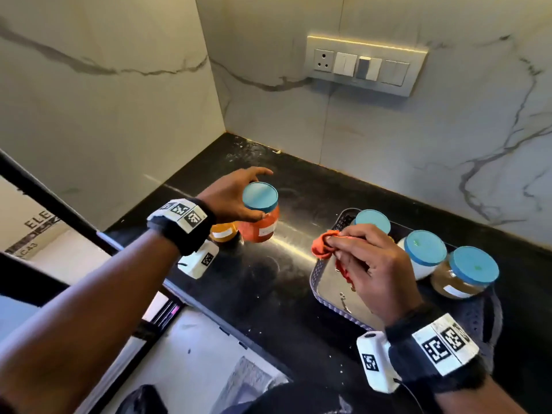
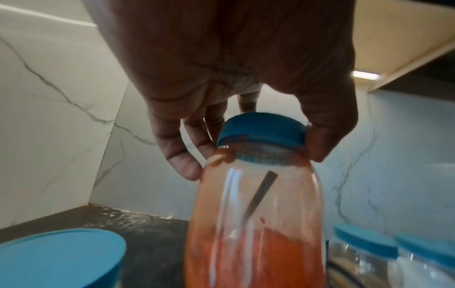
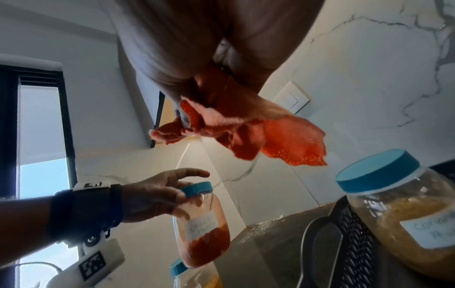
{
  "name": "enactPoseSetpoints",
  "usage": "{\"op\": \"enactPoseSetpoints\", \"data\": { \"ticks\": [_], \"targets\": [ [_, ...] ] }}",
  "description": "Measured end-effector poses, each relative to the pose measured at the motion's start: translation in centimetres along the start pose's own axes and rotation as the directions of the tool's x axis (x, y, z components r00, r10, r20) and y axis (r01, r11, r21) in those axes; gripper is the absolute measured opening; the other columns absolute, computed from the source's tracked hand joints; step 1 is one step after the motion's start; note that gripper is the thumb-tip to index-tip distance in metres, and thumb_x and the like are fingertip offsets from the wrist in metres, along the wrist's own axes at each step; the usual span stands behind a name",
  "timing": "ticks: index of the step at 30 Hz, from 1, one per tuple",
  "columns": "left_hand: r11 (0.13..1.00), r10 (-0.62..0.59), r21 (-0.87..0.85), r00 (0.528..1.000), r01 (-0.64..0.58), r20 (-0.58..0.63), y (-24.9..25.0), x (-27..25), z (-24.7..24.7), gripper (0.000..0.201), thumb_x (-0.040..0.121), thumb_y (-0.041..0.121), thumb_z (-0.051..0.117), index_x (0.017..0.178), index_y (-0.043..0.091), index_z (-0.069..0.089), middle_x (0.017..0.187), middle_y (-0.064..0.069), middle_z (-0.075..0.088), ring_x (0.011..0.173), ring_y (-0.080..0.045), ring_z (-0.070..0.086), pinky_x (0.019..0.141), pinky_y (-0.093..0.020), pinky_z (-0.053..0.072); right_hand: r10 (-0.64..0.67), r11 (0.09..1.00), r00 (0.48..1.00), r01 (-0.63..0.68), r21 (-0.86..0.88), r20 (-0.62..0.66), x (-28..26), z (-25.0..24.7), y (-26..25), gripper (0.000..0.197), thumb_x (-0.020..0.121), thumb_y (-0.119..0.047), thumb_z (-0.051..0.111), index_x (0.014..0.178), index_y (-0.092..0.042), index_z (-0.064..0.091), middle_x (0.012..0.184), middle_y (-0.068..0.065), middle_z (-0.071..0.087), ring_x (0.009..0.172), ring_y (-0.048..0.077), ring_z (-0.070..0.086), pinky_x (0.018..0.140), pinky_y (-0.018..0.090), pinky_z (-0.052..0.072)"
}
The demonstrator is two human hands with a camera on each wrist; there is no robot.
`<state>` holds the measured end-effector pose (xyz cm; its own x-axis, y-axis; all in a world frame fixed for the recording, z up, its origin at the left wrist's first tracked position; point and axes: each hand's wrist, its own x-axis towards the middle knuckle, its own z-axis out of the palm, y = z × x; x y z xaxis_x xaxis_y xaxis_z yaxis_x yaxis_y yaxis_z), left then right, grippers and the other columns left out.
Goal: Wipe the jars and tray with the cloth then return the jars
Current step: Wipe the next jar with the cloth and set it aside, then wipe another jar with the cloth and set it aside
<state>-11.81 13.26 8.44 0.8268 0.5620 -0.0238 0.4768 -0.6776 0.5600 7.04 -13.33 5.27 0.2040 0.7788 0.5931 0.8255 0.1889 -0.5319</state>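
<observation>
My left hand (image 1: pixel 239 198) grips a jar of red powder (image 1: pixel 263 225) by its blue lid (image 2: pixel 261 130), lifted above the black counter; a spoon handle (image 2: pixel 258 196) shows inside it. A yellow-filled jar (image 1: pixel 222 234) stands on the counter just under my left wrist. My right hand (image 1: pixel 367 258) holds a bunched orange cloth (image 1: pixel 324 245) over the left end of the perforated tray (image 1: pixel 322 282). Three blue-lidded jars stand in the tray: one (image 1: pixel 373 221) behind my fingers, a white-filled one (image 1: pixel 424 252) and a brown-filled one (image 1: pixel 466 273).
The black counter (image 1: pixel 268 282) runs into a corner of marble-look walls, with white specks near the back corner (image 1: pixel 248 147). A switch plate (image 1: pixel 364 65) sits on the back wall. The counter's front edge drops off at lower left.
</observation>
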Motion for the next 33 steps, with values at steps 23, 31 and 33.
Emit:
{"op": "enactPoseSetpoints", "data": {
  "ticks": [23, 31, 33],
  "targets": [
    [0.885, -0.244, 0.459, 0.917, 0.077, 0.317, -4.4, 6.4, 2.7, 0.086, 0.074, 0.013, 0.088, 0.147, 0.025, 0.043, 0.144, -0.009, 0.047, 0.129, -0.031, 0.051, 0.1, -0.04, 0.05, 0.254, 0.953, 0.966, -0.258, -0.157, -0.049, -3.0, -1.5, 0.2, 0.031, 0.082, 0.0, 0.077, 0.111, -0.01, 0.077, 0.107, 0.001, 0.067, 0.098, 0.011, 0.061, 0.088, 0.01, 0.047],
    [0.919, -0.033, 0.393, 0.994, -0.012, 0.108, -0.4, 6.9, 2.7, 0.063, 0.091, 0.013, 0.072, 0.149, 0.016, 0.048, 0.144, -0.012, 0.057, 0.13, -0.03, 0.056, 0.109, -0.044, 0.047, 0.326, 0.924, 0.933, -0.349, -0.158, -0.151, -3.6, -3.2, 1.5, 0.031, 0.081, 0.001, 0.078, 0.11, -0.011, 0.077, 0.106, 0.002, 0.069, 0.097, 0.015, 0.063, 0.086, 0.03, 0.055],
    [0.936, 0.043, 0.348, 0.999, -0.047, 0.017, 1.9, 7.3, 4.0, 0.051, 0.09, 0.0, 0.065, 0.139, 0.014, 0.061, 0.131, -0.011, 0.066, 0.121, -0.03, 0.062, 0.103, -0.042, 0.05, 0.368, 0.907, 0.913, -0.394, -0.147, -0.177, -3.8, -3.8, 1.8, 0.032, 0.082, 0.0, 0.078, 0.11, -0.014, 0.077, 0.106, 0.0, 0.069, 0.098, 0.013, 0.063, 0.088, 0.029, 0.055]
  ]
}}
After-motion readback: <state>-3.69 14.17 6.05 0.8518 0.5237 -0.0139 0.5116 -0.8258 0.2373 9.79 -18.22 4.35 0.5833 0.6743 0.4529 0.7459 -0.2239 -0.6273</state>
